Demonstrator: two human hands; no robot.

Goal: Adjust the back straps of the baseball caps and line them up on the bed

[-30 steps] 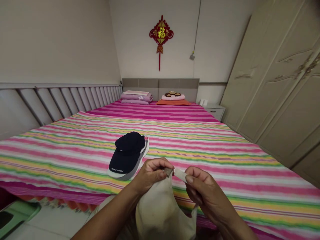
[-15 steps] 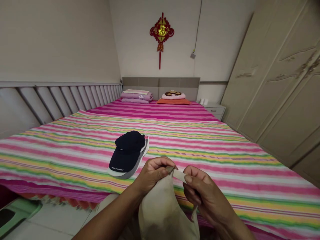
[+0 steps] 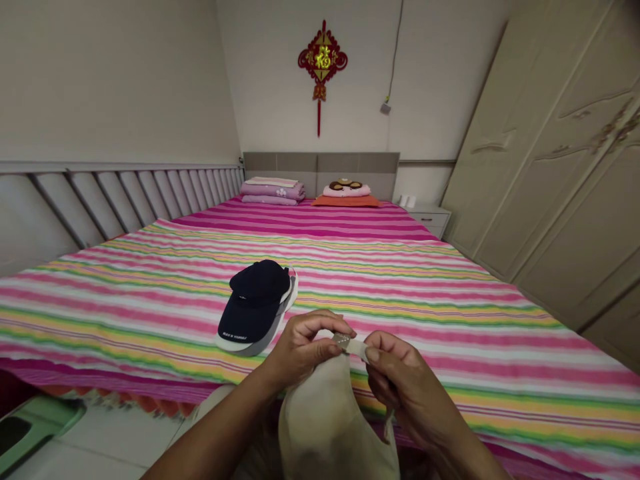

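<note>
A beige cap (image 3: 320,413) hangs below my two hands, its crown towards me and its back opening on the right. My left hand (image 3: 313,343) pinches the small buckle (image 3: 342,341) at the strap's left end between thumb and fingertips. The short pale strap (image 3: 357,349) runs from there to my right hand (image 3: 395,367), whose thumb and index finger are closed on it. To the left of my hands, a navy cap (image 3: 257,293) lies stacked on a white and grey cap (image 3: 270,337) on the bed.
The bed (image 3: 450,300) has a striped sheet, with folded purple bedding (image 3: 273,191) and an orange pillow (image 3: 345,201) near the headboard. A green stool (image 3: 45,423) stands at lower left. A nightstand (image 3: 430,217) and wardrobe (image 3: 545,160) are on the right.
The buckle has turned in my left fingers, so more of its flat face shows. My right hand has shifted slightly left along with the strap.
</note>
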